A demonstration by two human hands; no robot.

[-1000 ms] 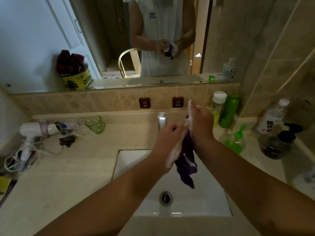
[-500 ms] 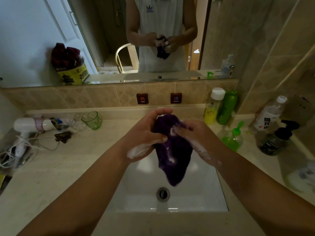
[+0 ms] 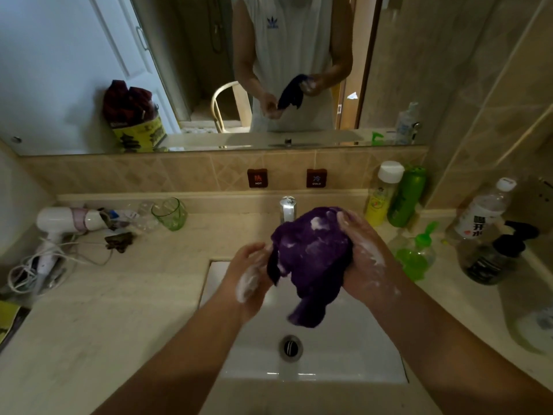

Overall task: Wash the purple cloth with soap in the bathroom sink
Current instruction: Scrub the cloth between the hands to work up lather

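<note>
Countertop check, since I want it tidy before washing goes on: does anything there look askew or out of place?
Yes. Left of the sink, the hair dryer lies on its side, its cord in a loose tangle.

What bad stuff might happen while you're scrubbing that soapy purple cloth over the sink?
The purple cloth and both hands are foamy, so it might slip from the left hand and right hand into the sink. A dangling corner could then settle over the open drain. Flung suds might also reach the hair dryer and its cord lying on the counter.
</note>
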